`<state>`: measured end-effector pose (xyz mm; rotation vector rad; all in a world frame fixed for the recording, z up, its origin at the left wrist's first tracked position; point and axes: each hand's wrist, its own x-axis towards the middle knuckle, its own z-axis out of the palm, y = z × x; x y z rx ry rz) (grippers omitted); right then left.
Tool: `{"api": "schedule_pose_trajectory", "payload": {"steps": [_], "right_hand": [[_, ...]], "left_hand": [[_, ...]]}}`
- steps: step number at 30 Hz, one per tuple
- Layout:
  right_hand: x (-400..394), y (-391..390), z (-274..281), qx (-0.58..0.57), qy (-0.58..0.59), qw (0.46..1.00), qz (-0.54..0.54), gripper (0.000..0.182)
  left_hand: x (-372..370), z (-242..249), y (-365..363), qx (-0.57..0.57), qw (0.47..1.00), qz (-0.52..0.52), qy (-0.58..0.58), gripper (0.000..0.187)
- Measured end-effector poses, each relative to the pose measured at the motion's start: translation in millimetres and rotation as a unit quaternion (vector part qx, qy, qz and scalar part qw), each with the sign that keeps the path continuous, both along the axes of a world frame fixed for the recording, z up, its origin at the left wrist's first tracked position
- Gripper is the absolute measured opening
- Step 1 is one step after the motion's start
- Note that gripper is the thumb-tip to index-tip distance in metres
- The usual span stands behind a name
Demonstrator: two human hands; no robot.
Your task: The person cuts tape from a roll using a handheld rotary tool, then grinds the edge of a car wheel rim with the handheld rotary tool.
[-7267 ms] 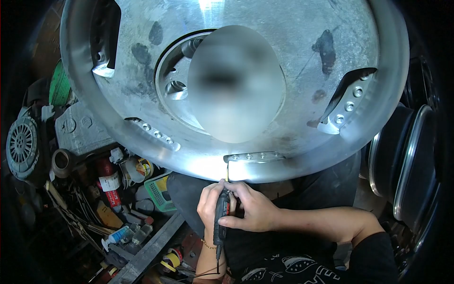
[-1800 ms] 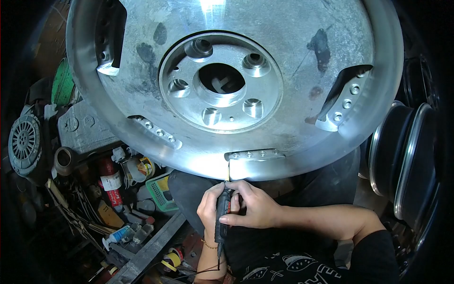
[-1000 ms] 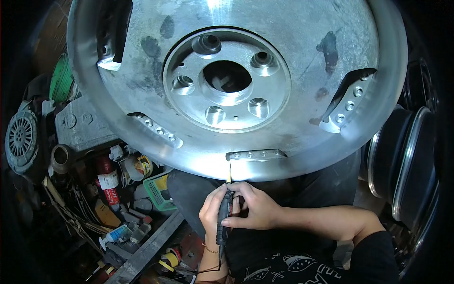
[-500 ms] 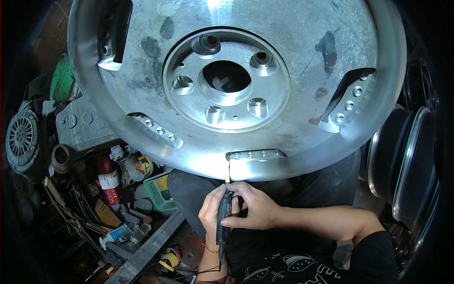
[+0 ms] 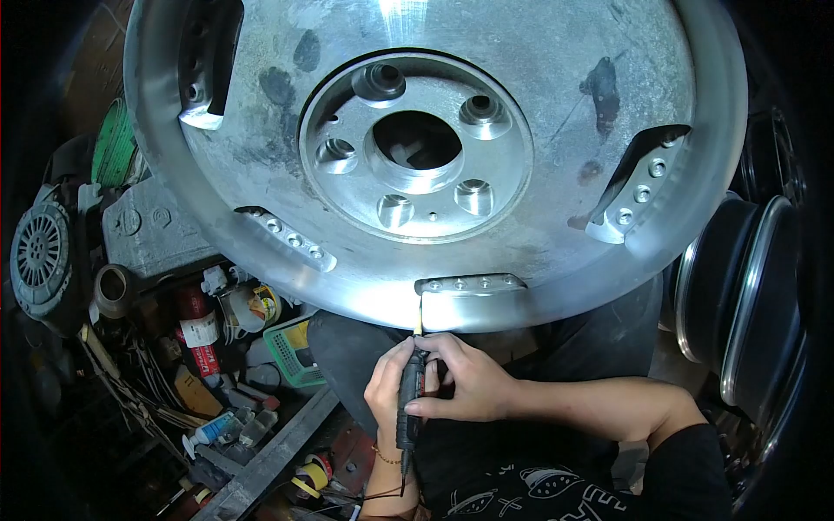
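A slim black corded handpiece point(image 5: 407, 425) stands nearly upright in the view, with a thin yellowish rod in its front end. My left hand point(image 5: 387, 386) is closed around its left side, near the front. From the right, my right hand point(image 5: 473, 380) grips it too, thumb across the body and fingers near the nose. The rod's tip reaches the left corner of a slot in a large bare-metal wheel point(image 5: 347, 204); exact contact is too small to tell. Small round holes line the slot's inner wall. The wheel's lower rim is just above my hands, over my lap.
Several wheel rims point(image 5: 747, 295) stand at the right. On the left are a green basket point(image 5: 295, 354), a metal bar point(image 5: 269, 456), a red can point(image 5: 200, 330), a round vented machine part point(image 5: 43, 252) and cluttered tools. A thin cord point(image 5: 382, 497) trails below the handpiece.
Almost nothing differs. The handpiece's rear end and my grip have shifted very slightly, while the wheel stays in place.
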<state>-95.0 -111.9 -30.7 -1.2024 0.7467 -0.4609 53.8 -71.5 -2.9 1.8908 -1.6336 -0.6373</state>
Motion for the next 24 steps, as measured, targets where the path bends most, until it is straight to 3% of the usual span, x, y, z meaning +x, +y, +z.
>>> {"api": "schedule_pose_trajectory", "payload": {"steps": [24], "right_hand": [[-0.7,0.6,-0.5,0.013,0.002,1.0,-0.003,0.093]], "left_hand": [[3.0,-0.7,1.8,0.012,0.999,0.002,0.031,0.038]]}}
